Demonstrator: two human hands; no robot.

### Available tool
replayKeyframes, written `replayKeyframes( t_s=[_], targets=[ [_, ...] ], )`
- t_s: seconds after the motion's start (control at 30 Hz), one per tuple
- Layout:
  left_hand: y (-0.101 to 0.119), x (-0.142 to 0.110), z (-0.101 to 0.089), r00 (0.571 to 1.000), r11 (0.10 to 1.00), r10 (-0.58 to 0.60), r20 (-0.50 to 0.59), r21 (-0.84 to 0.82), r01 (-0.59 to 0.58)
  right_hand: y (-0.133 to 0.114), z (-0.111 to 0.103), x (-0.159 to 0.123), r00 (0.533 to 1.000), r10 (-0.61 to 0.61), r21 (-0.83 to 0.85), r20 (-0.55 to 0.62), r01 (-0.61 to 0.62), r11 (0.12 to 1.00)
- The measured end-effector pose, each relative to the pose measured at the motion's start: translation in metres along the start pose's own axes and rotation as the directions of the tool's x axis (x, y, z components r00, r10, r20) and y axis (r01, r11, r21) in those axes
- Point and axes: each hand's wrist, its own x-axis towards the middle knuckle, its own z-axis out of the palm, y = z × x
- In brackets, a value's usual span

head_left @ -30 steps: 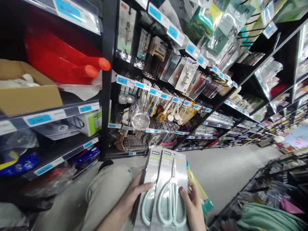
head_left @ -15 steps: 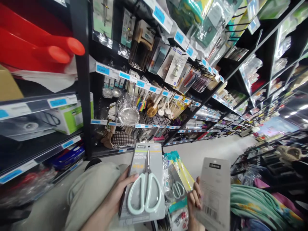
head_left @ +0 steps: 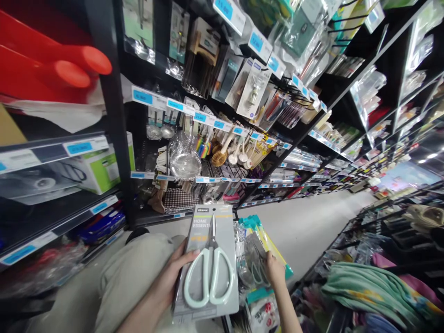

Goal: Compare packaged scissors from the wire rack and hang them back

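Observation:
My left hand (head_left: pixel 173 277) grips the left edge of a grey card pack of pale green scissors (head_left: pixel 207 263), thumb on its front. It rests over my knee in beige trousers (head_left: pixel 132 273). My right hand (head_left: pixel 274 270) reaches into a pile of clear-wrapped packs (head_left: pixel 253 259) just right of the scissors card. Its fingers curl onto a pack with smaller scissors inside; the fingertips are partly hidden. A teal and yellow pack (head_left: pixel 267 238) lies under the pile.
Black shelving (head_left: pixel 114 138) with blue price tags fills the left and back, hung with kitchen tools, a wrapped sieve (head_left: pixel 185 164) and brushes. Red plastic items (head_left: pixel 58 69) sit top left. The grey aisle floor (head_left: pixel 312 226) runs away right. Folded green cloth (head_left: pixel 364 286) lies lower right.
One second ago both hands held two scissors cards together. My right hand took one card off to the right, has let it go out of sight, and now reaches into the wrapped packs.

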Motion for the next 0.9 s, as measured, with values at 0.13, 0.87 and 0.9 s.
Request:
replayKeyframes(
  t_s=[0.13, 0.87, 0.9],
  targets=[
    [-0.001, 0.002, 0.0, 1.0, 1.0, 0.004, -0.027, 0.008, -0.004, -0.006, 0.019, -0.003, 0.999, 0.027, -0.027, 0.026, -0.026, 0.999],
    [-0.002, -0.001, 0.001, 1.0, 1.0, -0.002, -0.003, 0.012, 0.002, -0.027, -0.014, -0.001, 0.951, 0.257, 0.63, -0.175, -0.092, 0.771],
    [-0.003, -0.001, 0.0, 1.0, 1.0, 0.003, -0.002, 0.016, -0.003, -0.033, -0.03, -0.011, 0.958, 0.217, 0.698, -0.186, -0.026, 0.715]
  ],
)
